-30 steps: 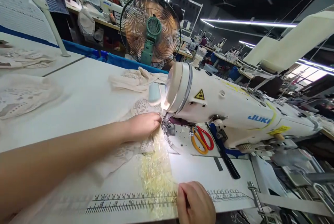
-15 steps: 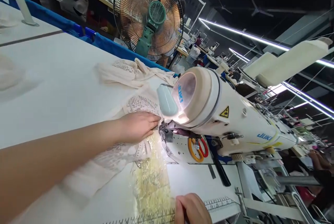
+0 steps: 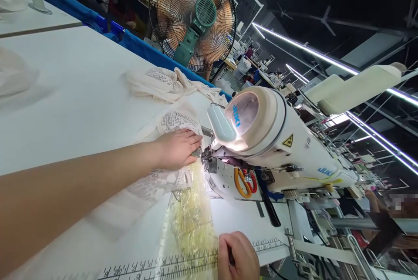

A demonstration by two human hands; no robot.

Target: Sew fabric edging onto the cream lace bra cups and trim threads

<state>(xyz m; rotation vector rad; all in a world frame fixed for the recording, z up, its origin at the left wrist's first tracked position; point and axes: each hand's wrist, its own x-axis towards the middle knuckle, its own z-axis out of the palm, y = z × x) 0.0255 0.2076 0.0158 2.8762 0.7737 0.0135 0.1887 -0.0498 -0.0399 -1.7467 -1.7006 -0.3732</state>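
Note:
My left hand (image 3: 178, 149) lies flat, fingers stretched out, on off-white lace fabric (image 3: 176, 121) just left of the presser foot (image 3: 206, 154) of a JUKI sewing machine (image 3: 261, 119). From under that hand a shiny, clear-and-yellow strip (image 3: 192, 214) runs toward me over the table. At the front edge my right hand (image 3: 240, 256) is curled closed beside the strip's right edge. A small dark bit shows between its fingers; what it grips I cannot make out. A printed measuring scale (image 3: 156, 267) passes beneath the strip and the right hand.
Orange-handled scissors (image 3: 242, 183) and a red-handled pair lie by the machine bed, near a black-handled tool (image 3: 270, 210). More off-white fabric (image 3: 160, 82) lies at the back of the white table (image 3: 81, 88). A large fan (image 3: 192, 18) stands beyond the blue-edged table.
My left hand's fingers have spread a little and lie flatter on the lace. My right hand stays curled at the front edge. The whole view has shifted slightly.

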